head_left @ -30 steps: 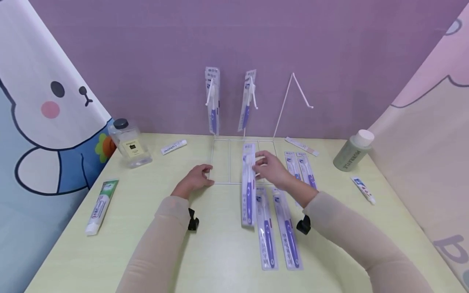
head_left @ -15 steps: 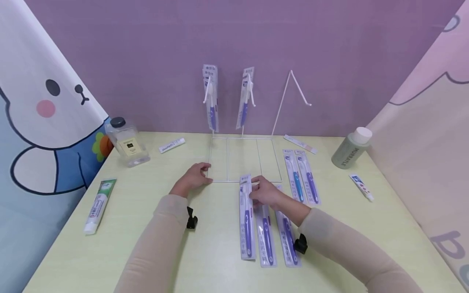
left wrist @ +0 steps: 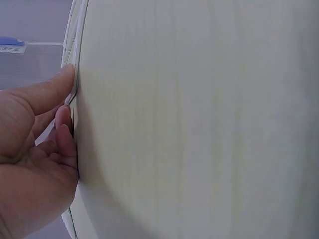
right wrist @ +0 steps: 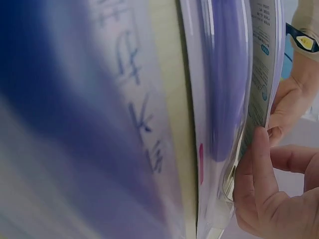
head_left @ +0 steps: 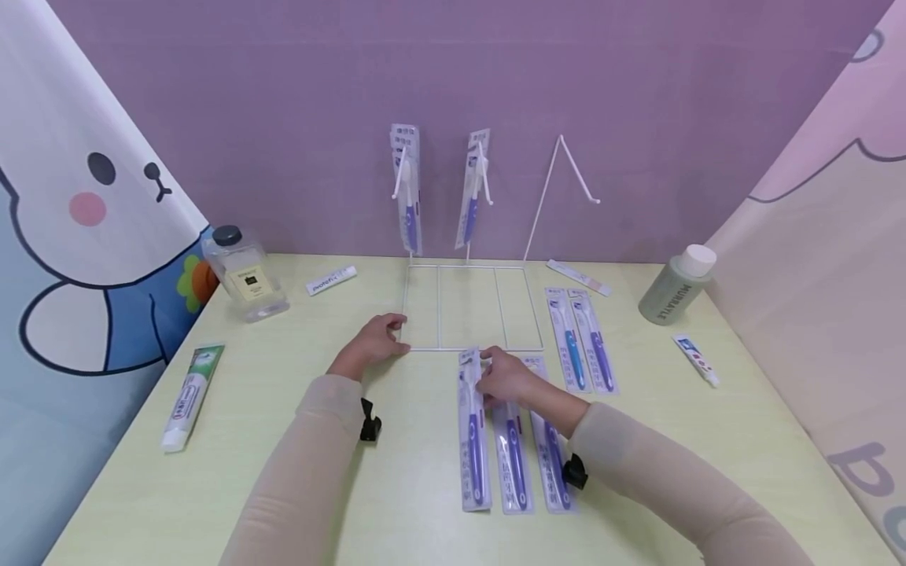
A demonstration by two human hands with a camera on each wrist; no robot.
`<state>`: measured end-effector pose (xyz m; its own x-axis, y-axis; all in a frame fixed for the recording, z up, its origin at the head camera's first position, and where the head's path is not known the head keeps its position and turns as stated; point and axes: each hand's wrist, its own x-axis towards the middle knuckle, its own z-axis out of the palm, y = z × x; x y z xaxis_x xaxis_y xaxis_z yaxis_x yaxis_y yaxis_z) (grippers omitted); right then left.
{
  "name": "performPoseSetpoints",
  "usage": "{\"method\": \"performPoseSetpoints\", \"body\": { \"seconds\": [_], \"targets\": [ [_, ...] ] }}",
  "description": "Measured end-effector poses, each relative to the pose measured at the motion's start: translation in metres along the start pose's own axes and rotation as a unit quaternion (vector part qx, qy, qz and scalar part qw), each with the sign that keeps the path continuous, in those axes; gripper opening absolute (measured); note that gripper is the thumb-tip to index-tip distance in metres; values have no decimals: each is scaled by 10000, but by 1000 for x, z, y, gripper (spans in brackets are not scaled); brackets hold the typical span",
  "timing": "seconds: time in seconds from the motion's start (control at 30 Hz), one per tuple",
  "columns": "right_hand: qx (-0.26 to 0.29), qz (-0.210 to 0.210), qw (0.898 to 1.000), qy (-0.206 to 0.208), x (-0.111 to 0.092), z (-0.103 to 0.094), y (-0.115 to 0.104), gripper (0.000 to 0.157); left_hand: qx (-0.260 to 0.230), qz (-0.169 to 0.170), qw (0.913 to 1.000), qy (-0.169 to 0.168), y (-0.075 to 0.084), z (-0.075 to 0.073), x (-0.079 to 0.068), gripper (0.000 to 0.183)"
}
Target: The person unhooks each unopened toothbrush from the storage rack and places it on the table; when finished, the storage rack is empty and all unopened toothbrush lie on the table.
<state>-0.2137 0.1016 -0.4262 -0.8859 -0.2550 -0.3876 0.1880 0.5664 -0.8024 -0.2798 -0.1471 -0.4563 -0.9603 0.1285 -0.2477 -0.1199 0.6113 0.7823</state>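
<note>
A white wire display rack (head_left: pixel 440 306) stands on the table; packaged toothbrushes hang on its left (head_left: pixel 407 192) and middle hooks, and its right hook is bare. My left hand (head_left: pixel 373 344) holds the rack's front left corner, thumb on the wire in the left wrist view. In front of the rack, my right hand (head_left: pixel 506 379) pinches the edge of a packaged purple toothbrush (head_left: pixel 474 448), low over the table. The printed back of its pack (right wrist: pixel 264 64) shows tilted in the right wrist view. Two more packaged purple toothbrushes (head_left: pixel 517 472) lie just right of it, partly under the hand and forearm.
Packaged blue (head_left: pixel 569 342) and purple toothbrushes lie right of the rack. A green-and-white toothpaste tube (head_left: pixel 191 401), a clear bottle (head_left: pixel 248 279) and a small tube (head_left: pixel 331 281) are at left. A grey-green bottle (head_left: pixel 672 291), slim box (head_left: pixel 579 277) and small tube (head_left: pixel 696 360) are at right.
My right hand has brought the packaged toothbrush down from over the rack's base toward the table's front, beside the two lying there. My left hand has stayed at the rack's corner.
</note>
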Motion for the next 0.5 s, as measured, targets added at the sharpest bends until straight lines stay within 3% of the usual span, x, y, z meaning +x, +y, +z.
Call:
{"method": "performPoseSetpoints", "body": {
  "seconds": [0.33, 0.5],
  "targets": [
    [-1053, 140, 9943, 18, 1, 1, -5, 68, -20, 16, 10000, -11, 0, -1, 0, 59],
    [-1623, 24, 9864, -243, -2, -5, -9, 65, -47, 37, 10000, -10, 0, 0, 1, 59]
  ]
}}
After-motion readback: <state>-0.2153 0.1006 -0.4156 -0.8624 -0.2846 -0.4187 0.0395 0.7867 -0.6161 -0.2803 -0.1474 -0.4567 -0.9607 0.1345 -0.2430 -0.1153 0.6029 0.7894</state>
